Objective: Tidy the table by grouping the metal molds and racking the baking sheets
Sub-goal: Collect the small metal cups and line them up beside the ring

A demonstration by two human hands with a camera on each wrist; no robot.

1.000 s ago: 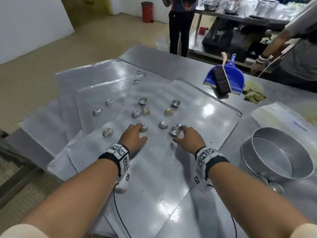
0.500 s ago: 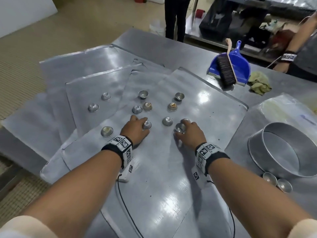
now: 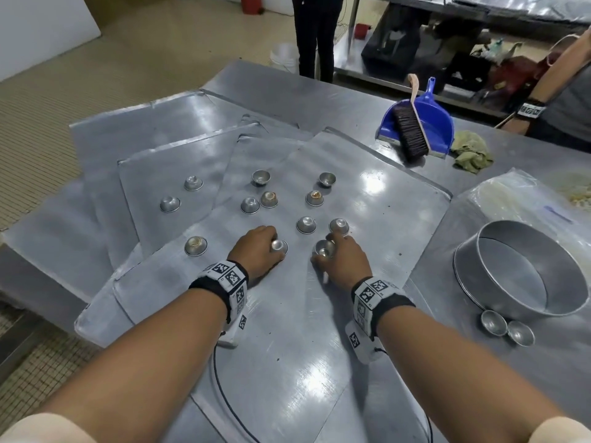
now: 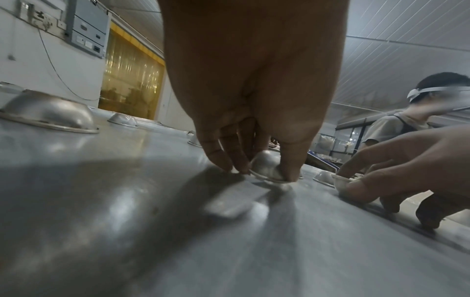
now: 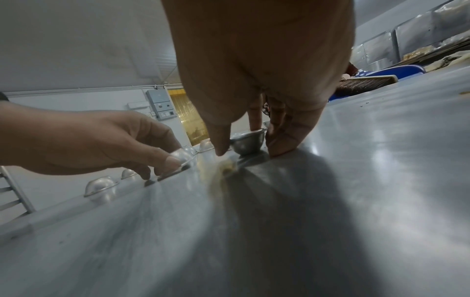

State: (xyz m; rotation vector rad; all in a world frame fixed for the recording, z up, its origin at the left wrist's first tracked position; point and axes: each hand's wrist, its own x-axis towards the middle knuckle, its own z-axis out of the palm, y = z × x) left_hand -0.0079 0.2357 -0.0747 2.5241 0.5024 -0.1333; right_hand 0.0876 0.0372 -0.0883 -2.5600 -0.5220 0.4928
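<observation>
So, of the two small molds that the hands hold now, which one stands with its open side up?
The mold in the right hand: its hollow faces up. The mold under the left hand lies dome up, rim on the baking sheet.

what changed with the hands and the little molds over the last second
Little changed. The left hand went from resting beside an upside-down small mold to pinching it between thumb and fingers. The right hand closed its fingers round the open-side-up mold that it was only touching. Neither mold looks lifted off the baking sheet yet. The other scattered molds, the round cake pan and the blue dustpan stayed put.
</observation>
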